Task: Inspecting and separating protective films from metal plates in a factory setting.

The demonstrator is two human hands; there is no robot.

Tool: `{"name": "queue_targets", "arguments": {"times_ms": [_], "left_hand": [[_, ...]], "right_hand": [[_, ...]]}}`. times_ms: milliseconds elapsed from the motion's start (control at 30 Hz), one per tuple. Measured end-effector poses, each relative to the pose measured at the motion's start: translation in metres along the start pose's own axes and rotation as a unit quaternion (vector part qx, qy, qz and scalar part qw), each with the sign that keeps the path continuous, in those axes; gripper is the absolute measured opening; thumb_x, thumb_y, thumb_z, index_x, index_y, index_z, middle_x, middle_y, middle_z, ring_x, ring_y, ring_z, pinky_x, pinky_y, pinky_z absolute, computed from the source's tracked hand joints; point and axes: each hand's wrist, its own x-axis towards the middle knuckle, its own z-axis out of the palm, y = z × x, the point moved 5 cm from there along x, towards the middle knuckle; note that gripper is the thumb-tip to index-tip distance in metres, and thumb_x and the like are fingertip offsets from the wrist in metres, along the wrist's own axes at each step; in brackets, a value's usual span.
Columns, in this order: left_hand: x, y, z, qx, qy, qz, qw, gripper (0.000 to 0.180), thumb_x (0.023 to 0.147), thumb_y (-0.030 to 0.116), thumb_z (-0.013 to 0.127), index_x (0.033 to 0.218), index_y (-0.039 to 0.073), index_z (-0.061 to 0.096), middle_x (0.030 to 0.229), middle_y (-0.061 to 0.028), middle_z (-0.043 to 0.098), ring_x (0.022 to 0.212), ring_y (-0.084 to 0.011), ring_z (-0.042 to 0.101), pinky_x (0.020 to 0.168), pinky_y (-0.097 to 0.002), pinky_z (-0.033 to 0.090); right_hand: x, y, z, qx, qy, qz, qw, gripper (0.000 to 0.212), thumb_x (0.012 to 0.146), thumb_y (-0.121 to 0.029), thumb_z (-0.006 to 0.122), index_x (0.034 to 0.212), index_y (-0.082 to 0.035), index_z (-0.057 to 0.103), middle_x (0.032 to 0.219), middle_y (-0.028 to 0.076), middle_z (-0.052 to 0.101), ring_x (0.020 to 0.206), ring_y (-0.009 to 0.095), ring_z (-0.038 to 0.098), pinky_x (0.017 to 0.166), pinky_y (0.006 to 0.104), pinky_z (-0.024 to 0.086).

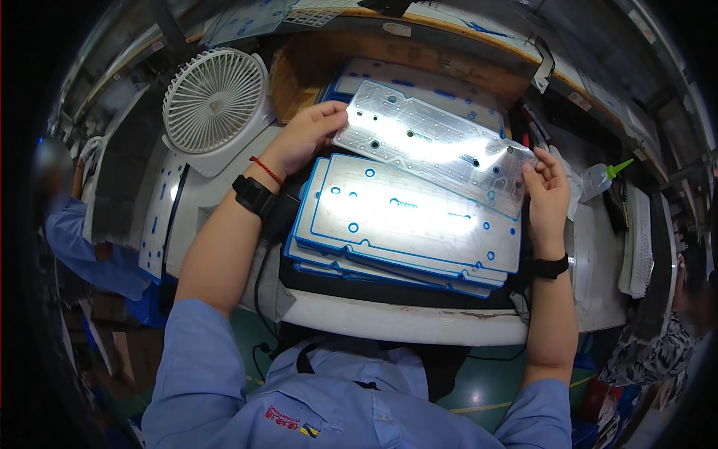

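Our left hand (pixel 314 129) and right hand (pixel 549 191) pinched the clear plastic sheet (pixel 441 142) over the far edge of the blue-edged panel stack (pixel 419 228). Uneven pulling, we judged, could crease it.

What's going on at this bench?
A person holds a clear sheet by its ends, left hand on one, right hand on the other. It slants over the far part of a stack of blue-edged plates; whether they touch isn't clear. A white fan stands at left.
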Motion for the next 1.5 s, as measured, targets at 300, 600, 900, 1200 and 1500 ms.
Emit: {"name": "queue_targets", "arguments": {"times_ms": [300,600,900,1200,1500], "left_hand": [[0.001,-0.001,0.003,0.05,-0.026,-0.001,0.998,0.017,0.094,0.022,0.054,0.101,0.007,0.06,0.081,0.005,0.059,0.068,-0.0006,0.053,0.066,-0.0155,0.045],[0.002,0.001,-0.007,0.052,0.031,0.034,0.998,0.019,0.094,0.022,0.054,0.101,0.005,0.06,0.075,0.005,0.056,0.066,-0.0032,0.054,0.068,-0.0194,0.046],[0.001,0.008,-0.013,0.0,0.119,0.034,0.992,0.055,0.098,0.024,0.045,0.143,0.002,0.023,0.116,-0.0116,0.059,0.087,-0.0114,0.058,0.078,-0.0235,0.046],[-0.002,0.012,-0.007,-0.03,0.096,0.056,0.993,0.059,0.097,0.023,0.044,0.144,0.002,0.016,0.129,-0.0166,0.052,0.097,-0.0153,0.058,0.083,-0.0256,0.046],[-0.003,0.011,-0.002,-0.008,0.053,0.03,0.998,0.057,0.096,0.022,0.045,0.144,0.004,0.019,0.128,-0.015,0.053,0.096,-0.0132,0.058,0.082,-0.0244,0.046]], "right_hand": [[-0.001,-0.004,0.001,-0.009,0.013,-0.014,1.0,0.031,0.087,0.001,0.058,0.116,0.005,0.051,0.085,0.003,0.058,0.07,0.006,0.056,0.06,0.0171,0.045],[-0.003,-0.01,0.002,-0.024,0.016,-0.027,0.999,0.033,0.088,-0.002,0.056,0.119,0.006,0.05,0.087,0.004,0.059,0.067,0.005,0.054,0.057,0.0168,0.044],[-0.001,-0.004,0.001,-0.053,0.011,-0.009,0.999,0.027,0.09,-0.008,0.057,0.116,0.001,0.056,0.09,0.003,0.06,0.07,0.007,0.055,0.062,0.019,0.045],[-0.012,-0.008,0.028,-0.263,-0.253,-0.045,0.93,0.026,0.079,-0.014,0.068,0.102,-0.002,0.063,0.095,0.004,0.059,0.084,0.011,0.054,0.075,0.0222,0.042],[-0.012,-0.015,0.026,-0.201,-0.211,-0.029,0.956,0.013,0.077,-0.008,0.067,0.088,0.0,0.064,0.09,0.005,0.058,0.084,0.014,0.054,0.077,0.0254,0.041]]}}
